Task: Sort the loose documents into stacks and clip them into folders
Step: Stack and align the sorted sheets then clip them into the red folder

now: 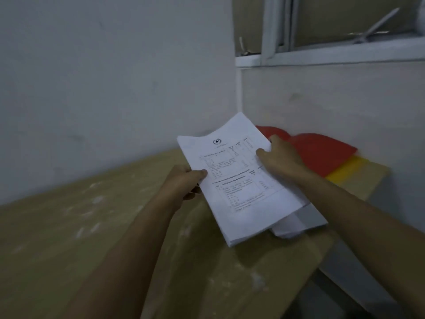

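Two bare hands hold one stack of papers (239,178) up above a wooden table (69,238), near the corner of the room. Left hand (184,180) grips the stack's left long edge, thumb flat on the top sheet, the other fingers curled underneath. Right hand (280,157) pinches the far right edge, thumb on top of the page and fingers wrapped behind it. Sheets are thin white paper, rectangular, printed with small black tables and a round emblem at the head; text is too blurred to read. Stack is uneven: lower sheets fan out past the bottom right corner and sag a little. Top sheet bows slightly between the two grips. Behind the right hand lies a red folder (322,153), smooth and matte, with rounded edges, spread open or maybe two overlapping, hard to tell. Under it a yellow folder (347,169) sticks out at the table's far right end, flat and shiny-looking. Tabletop is pale tan wood with whitish scuffed patches. Walls (103,77) are plain grey-white plaster; a white-framed window (322,56) sits upper right.
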